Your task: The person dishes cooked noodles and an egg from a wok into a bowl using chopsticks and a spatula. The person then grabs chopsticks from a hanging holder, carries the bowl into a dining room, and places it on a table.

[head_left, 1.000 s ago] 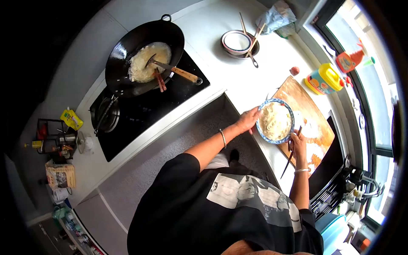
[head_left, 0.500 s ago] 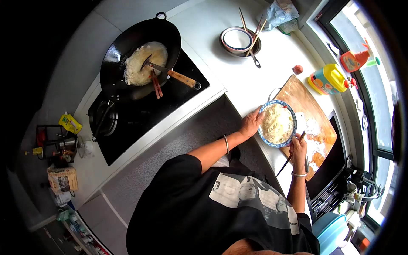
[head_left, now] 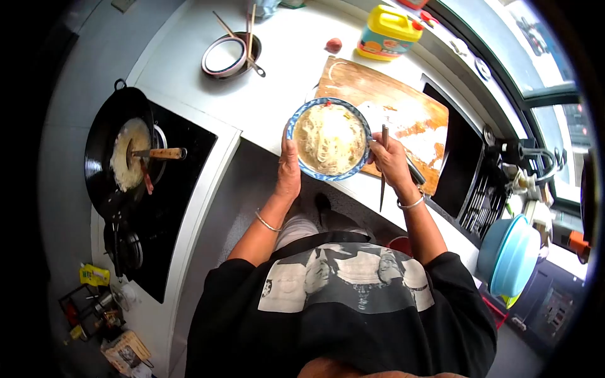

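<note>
A blue-and-white bowl (head_left: 295, 162) full of noodles (head_left: 332, 137) in broth is held level in front of me, over the counter's front edge. My left hand (head_left: 288, 169) clasps its left side, thumb along the rim. On the opposite side, my right hand (head_left: 392, 162) grips the rim and also holds dark chopsticks (head_left: 383, 179), which point down and toward me. Behind the bowl lies a wooden cutting board (head_left: 372, 79) dusted with white flour. A black handle (head_left: 416, 173), perhaps a knife's, shows at the board's near edge beside my right wrist.
At left, a black wok (head_left: 94, 151) with pale food and a wooden-handled spatula (head_left: 165, 153) stands on the stove (head_left: 179, 208). Stacked bowls (head_left: 224, 57) with chopsticks sit farther back. A yellow jug (head_left: 387, 34) is behind the board. Blue basins (head_left: 513, 255) stand at right.
My view and body have turned to the right, so the wok and counter appear farther left. The bowl stays in both hands and is now squarely before my chest.
</note>
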`<state>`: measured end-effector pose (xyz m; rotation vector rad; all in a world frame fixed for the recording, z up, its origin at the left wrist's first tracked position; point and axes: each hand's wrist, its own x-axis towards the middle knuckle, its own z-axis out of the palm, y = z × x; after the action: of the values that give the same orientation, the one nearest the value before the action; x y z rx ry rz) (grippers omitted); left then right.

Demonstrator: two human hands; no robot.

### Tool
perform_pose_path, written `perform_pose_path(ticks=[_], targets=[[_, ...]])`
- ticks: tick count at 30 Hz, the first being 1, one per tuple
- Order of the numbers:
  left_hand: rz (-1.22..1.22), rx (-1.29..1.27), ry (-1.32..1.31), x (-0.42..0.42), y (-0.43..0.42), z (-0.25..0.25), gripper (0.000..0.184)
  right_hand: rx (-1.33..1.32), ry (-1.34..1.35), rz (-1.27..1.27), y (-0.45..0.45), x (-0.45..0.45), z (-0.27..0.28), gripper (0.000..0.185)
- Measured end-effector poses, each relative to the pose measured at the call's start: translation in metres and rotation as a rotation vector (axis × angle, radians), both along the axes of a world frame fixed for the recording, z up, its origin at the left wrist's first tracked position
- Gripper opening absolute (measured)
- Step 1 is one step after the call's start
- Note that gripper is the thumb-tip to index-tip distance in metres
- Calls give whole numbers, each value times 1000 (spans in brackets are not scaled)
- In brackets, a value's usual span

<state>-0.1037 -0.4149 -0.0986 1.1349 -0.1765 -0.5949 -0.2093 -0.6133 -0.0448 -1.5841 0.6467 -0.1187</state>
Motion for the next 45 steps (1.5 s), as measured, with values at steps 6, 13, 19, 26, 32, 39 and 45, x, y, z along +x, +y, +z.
perform_pose_path(ticks=[6,13,19,26,32,39,45], targets=[[-123,-177,65,-4,-5,21,71,-41,-65,-42,2,-24,4,20],[-284,-261,101,-6,-19,53,66,-168,-85,-143,20,-71,43,20],[-363,-291,227,-3,-14,55,62,-158,-27,-75,29,-88,85,13],[-195,-263,278,-2,13,68,58,-248,-42,-6,-56,-60,77,19],[79,-235,262,-18,71,71,56,-407,-316,421,-48,87,66,22],[514,-181,174,-58,162,93,52,-1079,-353,964,145,232,88,67],[729,-164,133,-80,220,106,56,-1561,-440,1258,237,269,51,54]])
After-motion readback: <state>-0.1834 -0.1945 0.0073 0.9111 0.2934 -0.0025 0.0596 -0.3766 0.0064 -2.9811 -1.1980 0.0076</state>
